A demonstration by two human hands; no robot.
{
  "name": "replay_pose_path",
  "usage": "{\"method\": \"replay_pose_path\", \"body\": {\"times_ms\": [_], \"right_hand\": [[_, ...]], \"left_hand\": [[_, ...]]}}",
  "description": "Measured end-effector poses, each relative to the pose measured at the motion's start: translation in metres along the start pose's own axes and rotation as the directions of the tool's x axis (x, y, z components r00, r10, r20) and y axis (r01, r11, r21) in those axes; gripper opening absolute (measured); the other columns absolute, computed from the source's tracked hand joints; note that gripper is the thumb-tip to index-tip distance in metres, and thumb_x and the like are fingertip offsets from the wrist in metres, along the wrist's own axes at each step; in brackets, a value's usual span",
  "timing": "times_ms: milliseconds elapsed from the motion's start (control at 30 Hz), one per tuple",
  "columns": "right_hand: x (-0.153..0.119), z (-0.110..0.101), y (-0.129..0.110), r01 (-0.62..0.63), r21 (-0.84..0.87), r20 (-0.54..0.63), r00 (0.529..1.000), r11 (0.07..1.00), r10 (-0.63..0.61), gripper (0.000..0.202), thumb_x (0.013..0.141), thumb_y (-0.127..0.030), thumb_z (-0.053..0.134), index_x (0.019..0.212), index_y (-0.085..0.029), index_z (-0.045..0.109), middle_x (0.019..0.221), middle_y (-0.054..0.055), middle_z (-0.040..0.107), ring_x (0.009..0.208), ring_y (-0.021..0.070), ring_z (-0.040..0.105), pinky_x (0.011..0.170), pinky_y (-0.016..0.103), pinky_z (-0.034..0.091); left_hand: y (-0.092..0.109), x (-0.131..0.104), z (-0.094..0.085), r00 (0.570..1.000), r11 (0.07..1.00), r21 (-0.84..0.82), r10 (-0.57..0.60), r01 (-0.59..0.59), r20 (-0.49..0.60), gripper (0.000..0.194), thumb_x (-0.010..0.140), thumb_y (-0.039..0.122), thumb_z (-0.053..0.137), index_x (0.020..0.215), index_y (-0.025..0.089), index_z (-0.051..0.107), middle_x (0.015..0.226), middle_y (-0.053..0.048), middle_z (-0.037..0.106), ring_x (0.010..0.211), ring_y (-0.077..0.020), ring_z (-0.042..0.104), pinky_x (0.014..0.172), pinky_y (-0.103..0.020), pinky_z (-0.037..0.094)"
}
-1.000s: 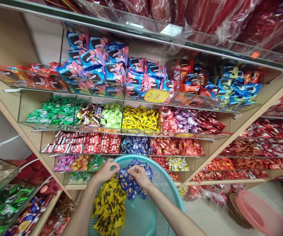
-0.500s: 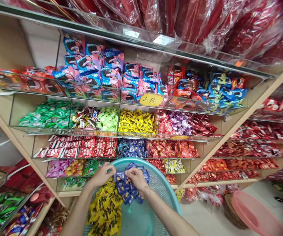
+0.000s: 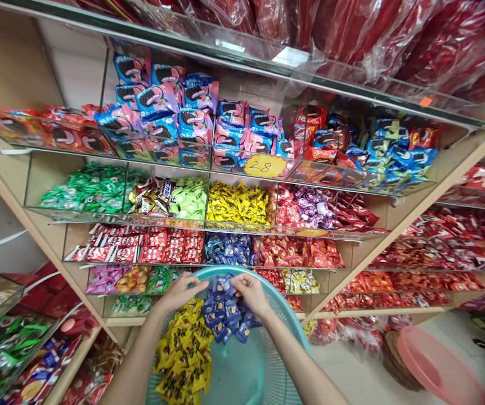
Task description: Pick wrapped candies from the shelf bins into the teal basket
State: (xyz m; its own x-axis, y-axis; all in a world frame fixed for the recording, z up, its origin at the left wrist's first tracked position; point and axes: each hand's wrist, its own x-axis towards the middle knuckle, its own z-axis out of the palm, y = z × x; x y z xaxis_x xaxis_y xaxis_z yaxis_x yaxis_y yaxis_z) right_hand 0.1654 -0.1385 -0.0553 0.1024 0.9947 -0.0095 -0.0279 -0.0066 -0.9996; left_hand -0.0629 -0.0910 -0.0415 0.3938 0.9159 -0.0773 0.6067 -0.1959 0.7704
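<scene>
Teal basket, cropped at bottom

**Head camera, facing the shelves**

Single view, from the person's head, looking forward and down past left hand and right hand. Basin close below, cut by bottom edge. Shelves beyond it, filling most of frame. Floor at lower right. View tilted: top shelf edge slopes down rightward.

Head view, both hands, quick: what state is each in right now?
Left hand: partly open, no packet visible in it, near the basket's far rim.
Right hand: fingertips closed on a blue packet.
</scene>
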Motion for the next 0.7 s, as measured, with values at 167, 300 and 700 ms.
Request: {"method": "replay_pose_path", "body": {"times_ms": [167, 300, 700], "right_hand": [[0.013, -0.04, -0.004, 0.021, 0.074, -0.21, 0.978, 0.997, -0.005, 0.04, 0.057, -0.051, 0.073, 0.071, -0.016, 0.06, 0.052, -0.003, 0.057, 0.046, 0.0082, 0.045, 0.047, 0.021, 0.034], [0.013, -0.056, 0.0, -0.022, 0.1, -0.254, 0.966, 0.995, 0.047, 0.042, 0.054, -0.051, 0.074, 0.072, -0.015, 0.061, 0.049, -0.003, 0.055, 0.041, 0.0076, 0.042, 0.043, 0.021, 0.03], [0.01, -0.043, -0.004, -0.138, -0.056, -0.055, 0.989, 0.989, 0.135, 0.039, 0.054, -0.048, 0.074, 0.069, -0.014, 0.061, 0.048, -0.006, 0.051, 0.04, 0.0049, 0.039, 0.04, 0.018, 0.025]], "left_hand": [[0.004, -0.001, 0.0, 1.0, 1.0, 0.013, -0.025, 0.025, 0.002, 0.05, 0.069, 0.068, 0.048, 0.07, 0.021, 0.066, 0.099, -0.004, 0.056, 0.092, -0.0227, 0.053, 0.085, -0.03, 0.039], [0.005, -0.002, 0.001, 1.0, 1.0, 0.018, -0.024, 0.024, -0.001, 0.049, 0.069, 0.067, 0.048, 0.07, 0.021, 0.066, 0.101, -0.005, 0.055, 0.1, -0.0244, 0.051, 0.089, -0.031, 0.037], [0.001, 0.0, 0.004, 1.0, 0.999, 0.027, -0.021, 0.022, -0.009, 0.049, 0.068, 0.068, 0.048, 0.069, 0.022, 0.066, 0.1, -0.004, 0.057, 0.097, -0.0236, 0.053, 0.088, -0.029, 0.038]]}}
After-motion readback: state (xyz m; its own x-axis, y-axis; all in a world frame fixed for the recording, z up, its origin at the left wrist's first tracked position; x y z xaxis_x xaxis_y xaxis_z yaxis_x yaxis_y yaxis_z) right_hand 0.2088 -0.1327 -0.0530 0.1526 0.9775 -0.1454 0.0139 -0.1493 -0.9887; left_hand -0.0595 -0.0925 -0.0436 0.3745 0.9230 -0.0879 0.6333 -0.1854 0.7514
